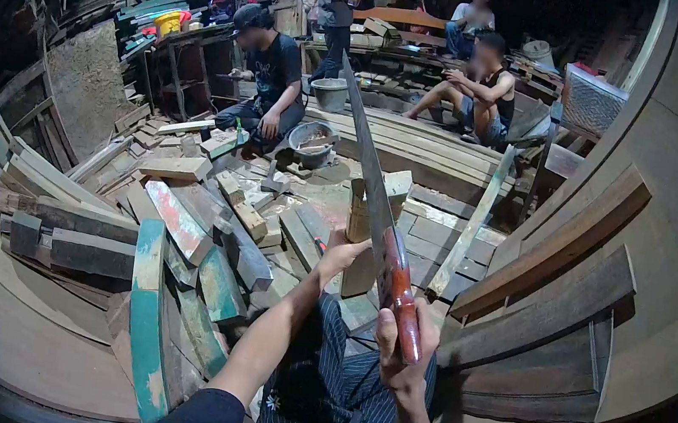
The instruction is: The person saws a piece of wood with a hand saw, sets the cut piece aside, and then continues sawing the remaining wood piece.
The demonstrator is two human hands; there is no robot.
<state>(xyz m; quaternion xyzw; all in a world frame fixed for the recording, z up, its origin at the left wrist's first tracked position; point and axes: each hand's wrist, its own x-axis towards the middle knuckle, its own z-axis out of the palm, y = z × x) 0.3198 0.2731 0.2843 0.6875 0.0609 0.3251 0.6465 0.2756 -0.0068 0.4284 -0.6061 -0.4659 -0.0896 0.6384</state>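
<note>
Right hand (403, 344) clenched on machete (370, 173) handle, blade up; left hand (344, 253) grips upright wood block (359, 214); no cut visible, chopping looks barely begun.

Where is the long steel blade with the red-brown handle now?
Head view, centre: the long steel blade slants up from the right hand gripping its handle, past the pale upright wooden block the left hand touches.
</note>
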